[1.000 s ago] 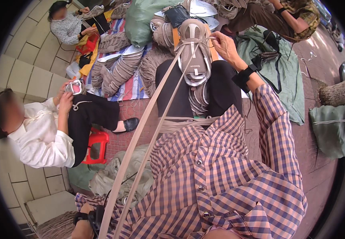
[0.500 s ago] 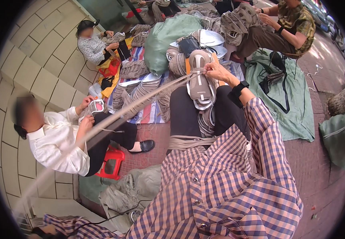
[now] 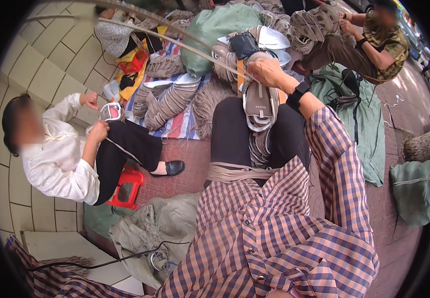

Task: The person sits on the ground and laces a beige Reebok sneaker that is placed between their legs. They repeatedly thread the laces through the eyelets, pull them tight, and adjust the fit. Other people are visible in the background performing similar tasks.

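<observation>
A grey-brown shoe upper [image 3: 260, 105] lies on an orange-edged support between my knees, toe end toward me. My right hand [image 3: 268, 73], fingers closed in a pinch, grips a beige shoelace [image 3: 210, 59] over the upper's lacing area and hides part of it. From there the lace runs taut to the upper left, where a second strand blurs past the top edge. My left hand is out of the picture; only its checked sleeve [image 3: 41, 278] shows at the lower left. A bundle of beige laces [image 3: 234, 172] lies across my lap.
Stacked shoe uppers [image 3: 172, 102] lie on a striped sheet ahead, beside a green sack [image 3: 220, 37]. At left a person in white [image 3: 58, 154] handles a shoe upper by a red stool [image 3: 127, 186]. Another person [image 3: 378, 49] works at far right, near a green cloth [image 3: 373, 149].
The lace's far end has swung from the lower left to the upper left. My left hand has left the picture. The view has shifted; my right hand remains at the shoe upper.
</observation>
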The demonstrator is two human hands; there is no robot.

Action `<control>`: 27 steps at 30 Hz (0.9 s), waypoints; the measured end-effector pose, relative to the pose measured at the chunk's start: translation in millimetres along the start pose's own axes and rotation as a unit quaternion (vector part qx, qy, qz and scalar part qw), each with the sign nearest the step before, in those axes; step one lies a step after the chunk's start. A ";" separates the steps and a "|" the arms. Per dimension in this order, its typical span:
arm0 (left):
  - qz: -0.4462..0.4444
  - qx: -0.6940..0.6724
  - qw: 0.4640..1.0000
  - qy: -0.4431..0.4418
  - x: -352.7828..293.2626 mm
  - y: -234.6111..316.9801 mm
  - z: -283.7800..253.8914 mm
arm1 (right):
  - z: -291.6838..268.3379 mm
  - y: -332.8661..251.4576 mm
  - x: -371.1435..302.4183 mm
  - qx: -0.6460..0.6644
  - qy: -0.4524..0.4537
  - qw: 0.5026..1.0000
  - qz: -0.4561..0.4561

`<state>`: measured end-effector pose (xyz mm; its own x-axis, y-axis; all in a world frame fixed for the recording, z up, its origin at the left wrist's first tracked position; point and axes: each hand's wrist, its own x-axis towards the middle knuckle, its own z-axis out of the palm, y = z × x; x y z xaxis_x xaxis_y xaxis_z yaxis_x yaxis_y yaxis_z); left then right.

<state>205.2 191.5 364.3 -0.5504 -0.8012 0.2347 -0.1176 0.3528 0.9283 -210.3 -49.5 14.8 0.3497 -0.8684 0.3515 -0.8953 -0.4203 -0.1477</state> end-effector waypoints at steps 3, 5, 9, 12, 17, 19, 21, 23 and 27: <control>-0.068 0.025 0.997 0.005 0.5 -98.5 11.8 | 11.5 8.8 2.8 -0.024 -0.013 0.999 -0.044; -0.105 0.039 0.994 0.007 -1.0 -152.3 24.7 | 12.0 -0.6 3.6 -0.053 -0.001 0.997 -0.055; -0.144 0.055 0.988 0.013 -1.3 -238.6 57.8 | 16.6 -7.3 3.2 0.079 0.019 0.997 0.005; -0.137 0.055 0.989 0.007 10.2 -281.2 80.5 | -1.9 26.9 -7.2 0.206 -0.015 0.976 0.074; -0.143 0.086 0.986 0.026 5.8 -303.3 93.8 | 5.7 9.0 7.0 0.166 -0.016 0.981 0.103; -0.133 0.089 0.987 0.020 8.5 -309.0 97.3 | 9.1 12.0 -1.1 0.152 0.012 0.983 0.106; -0.138 0.098 0.985 0.024 1.3 -310.5 98.4 | 9.3 -4.3 -0.2 0.133 0.016 0.983 0.125; -0.132 0.103 0.985 0.032 -2.1 -306.3 96.5 | 6.7 -20.2 0.0 0.141 0.024 0.980 0.139; -0.128 0.113 0.985 0.038 -11.8 -296.0 88.8 | 6.6 -9.9 -0.9 0.396 0.030 0.892 0.216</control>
<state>173.0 139.5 61.2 -0.4155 -0.9091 0.0298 -0.4297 0.2250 0.8745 -199.9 -46.3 9.8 -0.0174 -0.9886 0.1498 -0.4596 -0.1251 -0.8793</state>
